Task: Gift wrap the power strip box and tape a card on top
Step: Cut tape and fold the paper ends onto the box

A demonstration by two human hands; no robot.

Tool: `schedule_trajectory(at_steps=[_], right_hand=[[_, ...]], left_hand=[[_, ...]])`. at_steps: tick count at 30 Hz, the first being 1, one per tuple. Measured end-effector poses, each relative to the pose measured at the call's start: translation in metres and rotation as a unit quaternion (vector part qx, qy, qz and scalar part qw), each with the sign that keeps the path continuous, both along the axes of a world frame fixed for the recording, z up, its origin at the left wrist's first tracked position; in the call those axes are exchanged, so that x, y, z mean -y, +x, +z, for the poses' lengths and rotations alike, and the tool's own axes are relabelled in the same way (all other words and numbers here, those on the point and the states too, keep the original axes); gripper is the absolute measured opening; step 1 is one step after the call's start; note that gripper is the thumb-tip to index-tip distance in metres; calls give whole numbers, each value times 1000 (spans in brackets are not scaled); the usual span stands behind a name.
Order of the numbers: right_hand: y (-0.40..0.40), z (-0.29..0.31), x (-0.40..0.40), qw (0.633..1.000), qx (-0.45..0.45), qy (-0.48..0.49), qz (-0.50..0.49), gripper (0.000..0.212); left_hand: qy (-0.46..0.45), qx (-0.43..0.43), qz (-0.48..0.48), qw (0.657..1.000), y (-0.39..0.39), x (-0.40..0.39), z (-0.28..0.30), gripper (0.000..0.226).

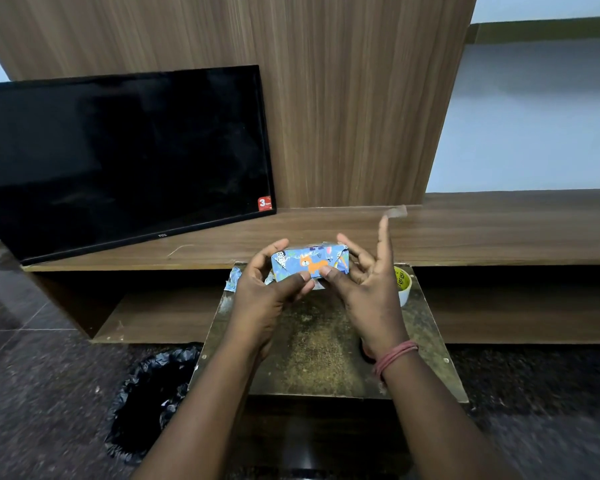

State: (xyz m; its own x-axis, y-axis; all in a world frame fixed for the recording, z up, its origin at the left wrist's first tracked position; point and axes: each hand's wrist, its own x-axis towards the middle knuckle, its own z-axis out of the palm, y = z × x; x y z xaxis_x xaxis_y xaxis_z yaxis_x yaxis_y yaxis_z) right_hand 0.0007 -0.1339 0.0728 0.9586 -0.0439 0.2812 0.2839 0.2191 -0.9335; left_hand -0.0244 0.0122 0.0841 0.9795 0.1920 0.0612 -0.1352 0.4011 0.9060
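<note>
- Both hands meet at the wrapped power strip box (309, 261), held just above the far edge of a small worn table (326, 355).
- Left hand (267, 289): fingers curled round the box's left end, thumb pressing the near face where the folded paper meets.
- Right hand (364, 282): thumb and lower fingers pinch the box's right end; the index finger points upward, carrying a strip of clear tape (395, 212) stuck to its tip.
- Box: already covered in blue animal-print gift paper, its long face turned toward the camera, with triangular end folds visible at both sides.
- Step in hand, as judged: taping down a folded flap. To do it well, the left thumb should keep the flap flat and taut while the tape is laid half on the flap and half on the paper beneath, then smoothed outward without creases.
- Supplies: a tape roll (404, 284) stands on the table just right of the right hand; a paper offcut (232, 280) lies at the table's far left corner.
- No card can be seen; that part of the task appears not yet begun.
- Surroundings: a television (125, 157) leans on the wooden shelf unit (465, 230); a black plastic bag (149, 400) lies on the floor.
</note>
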Motion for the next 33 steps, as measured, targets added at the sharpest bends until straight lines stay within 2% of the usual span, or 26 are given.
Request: schedule_trajectory(at_steps=[5, 8, 13, 18, 22, 24, 26, 30, 33], right_hand=[[-2, 0, -4, 1000, 13, 13, -9, 114], [-1, 2, -2, 999, 23, 27, -1, 113], [-7, 6, -1, 999, 32, 10, -8, 112], [-4, 12, 3, 999, 39, 2, -13, 119], [-2, 13, 3, 999, 15, 41, -14, 115], [-2, 15, 6, 996, 1, 83, -18, 103], [-4, 18, 8, 995, 1, 92, -29, 79], [-8, 14, 7, 999, -18, 36, -37, 22], [-11, 7, 1, 998, -49, -4, 28, 7]], left_hand=[[114, 46, -21, 992, -1, -4, -3, 68], [182, 69, -26, 981, -5, -6, -3, 61], [229, 89, -51, 968, -2, -12, -1, 52], [196, 93, -40, 975, 5, -14, -6, 49], [100, 55, -22, 993, 14, -11, -7, 53], [49, 31, -25, 998, 17, -9, -8, 52], [17, 13, -19, 1000, 21, -7, -10, 53], [9, -2, -9, 1000, 24, -1, -11, 54], [22, 0, -18, 1000, 25, 2, -8, 54]])
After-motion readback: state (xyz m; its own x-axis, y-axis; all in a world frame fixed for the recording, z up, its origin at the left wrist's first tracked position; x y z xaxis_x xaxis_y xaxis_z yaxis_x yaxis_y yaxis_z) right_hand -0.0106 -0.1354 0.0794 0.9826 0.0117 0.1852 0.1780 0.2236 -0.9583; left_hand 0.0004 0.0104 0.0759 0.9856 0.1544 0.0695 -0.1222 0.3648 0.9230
